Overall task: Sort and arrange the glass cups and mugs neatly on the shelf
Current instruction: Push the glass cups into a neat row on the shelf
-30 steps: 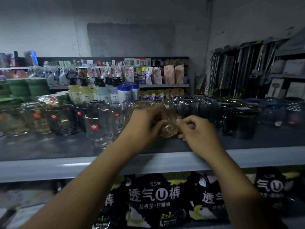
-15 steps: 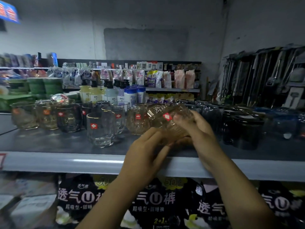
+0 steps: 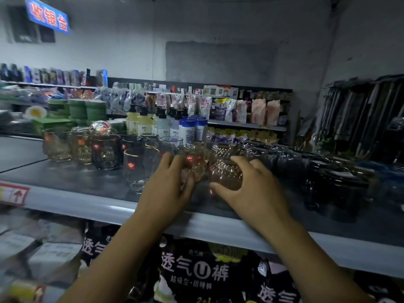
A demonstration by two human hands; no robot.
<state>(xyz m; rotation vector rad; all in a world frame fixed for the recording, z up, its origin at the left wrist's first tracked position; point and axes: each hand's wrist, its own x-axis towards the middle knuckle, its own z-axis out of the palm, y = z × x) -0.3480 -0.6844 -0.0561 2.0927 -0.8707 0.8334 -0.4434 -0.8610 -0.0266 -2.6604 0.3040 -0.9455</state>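
A grey shelf [image 3: 72, 189] carries a row of glass cups. My right hand [image 3: 253, 189] grips a bumpy amber glass cup [image 3: 226, 176] from the right, thumb under its front, near the shelf's front edge. My left hand [image 3: 170, 184] curls round a second amber cup with a red label [image 3: 194, 160] just to its left. The two cups stand close together. A clear tall glass with a red sticker [image 3: 134, 171] stands left of my left hand. Smoky and amber mugs [image 3: 105, 152] line up further left.
Dark glass mugs and jars [image 3: 336, 189] crowd the shelf's right side. Pump bottles [image 3: 142, 123] and white tubs stand behind the cups. Black diaper packs [image 3: 196, 272] hang below the shelf lip. Bare shelf lies at the far left [image 3: 19, 154].
The view has shifted so the shelf sits higher and tilted. The amber cup held up in both hands has come down towards the shelf; my left hand has moved onto the neighbouring labelled cup.
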